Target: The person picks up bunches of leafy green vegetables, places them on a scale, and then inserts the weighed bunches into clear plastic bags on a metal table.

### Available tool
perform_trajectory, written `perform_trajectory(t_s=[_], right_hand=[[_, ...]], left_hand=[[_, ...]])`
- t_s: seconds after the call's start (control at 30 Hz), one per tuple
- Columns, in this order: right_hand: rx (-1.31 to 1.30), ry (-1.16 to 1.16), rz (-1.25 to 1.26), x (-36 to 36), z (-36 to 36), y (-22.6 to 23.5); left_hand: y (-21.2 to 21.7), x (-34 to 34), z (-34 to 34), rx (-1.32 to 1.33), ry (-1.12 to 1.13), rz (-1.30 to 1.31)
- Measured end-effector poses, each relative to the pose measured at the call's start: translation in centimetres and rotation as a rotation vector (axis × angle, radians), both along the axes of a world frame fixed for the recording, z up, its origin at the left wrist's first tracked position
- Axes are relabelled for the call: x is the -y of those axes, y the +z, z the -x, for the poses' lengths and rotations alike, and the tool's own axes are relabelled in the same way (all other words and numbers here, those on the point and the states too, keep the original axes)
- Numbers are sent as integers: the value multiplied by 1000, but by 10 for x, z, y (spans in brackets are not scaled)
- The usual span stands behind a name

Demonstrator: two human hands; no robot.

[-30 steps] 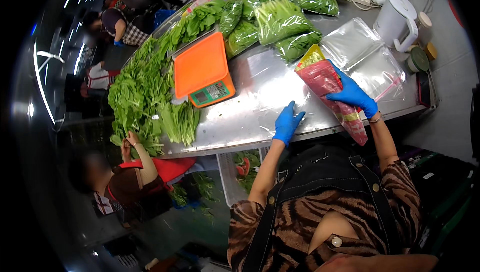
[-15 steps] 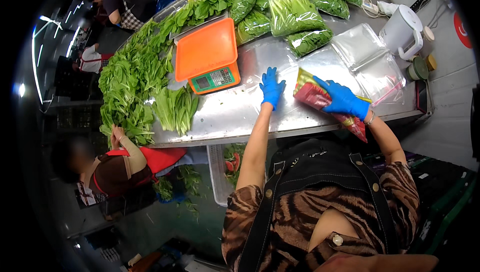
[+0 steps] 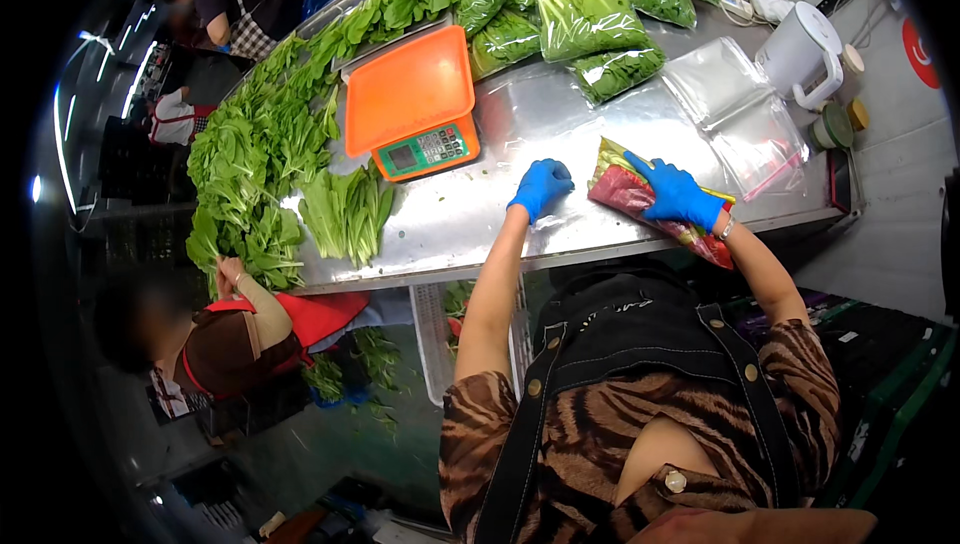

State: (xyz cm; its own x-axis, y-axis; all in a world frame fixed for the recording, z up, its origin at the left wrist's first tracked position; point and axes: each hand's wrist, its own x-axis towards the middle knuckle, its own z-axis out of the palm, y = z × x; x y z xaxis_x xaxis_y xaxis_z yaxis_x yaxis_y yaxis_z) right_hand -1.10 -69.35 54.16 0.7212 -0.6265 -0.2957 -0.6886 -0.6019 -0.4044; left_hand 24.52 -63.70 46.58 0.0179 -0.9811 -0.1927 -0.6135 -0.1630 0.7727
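Note:
My right hand [image 3: 682,194], in a blue glove, lies over a red and yellow printed plastic bag [image 3: 622,187] near the table's front edge. Its fingers grip the bag, whose lower end hangs toward my apron. Left of the bag, my left hand [image 3: 541,188], also blue-gloved, is closed low over the metal table [image 3: 430,234]. Whether anything is inside those curled fingers is hidden. An orange scale [image 3: 410,94] with a green keypad stands beyond my left hand, its tray bare.
Loose leafy greens [image 3: 250,154] cover the table's left side. Filled bags of greens [image 3: 590,19] are piled at the back. Flat clear bags [image 3: 735,94] and a white jug [image 3: 803,54] lie right. A co-worker [image 3: 235,344] handles greens at left; a white crate [image 3: 430,344] stands below.
My left hand has gone from spread fingers to a closed shape and come slightly nearer. My right hand stays on the bag, which has barely shifted.

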Motion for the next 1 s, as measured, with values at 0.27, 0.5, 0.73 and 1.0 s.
perform_trajectory(t_s=[0.27,0.5,0.73,1.0], right_hand=[[97,23,60,-20,1,14],[204,313,-223,-18,-10,25],[308,123,-353,11,-25,29],[293,209,-302,20,-39,24]], left_hand=[[-33,0,-16,-537,112,-85],[-30,-1,11,-287,194,123],[18,-13,15,-216,522,464],[55,-13,50,96,396,725]])
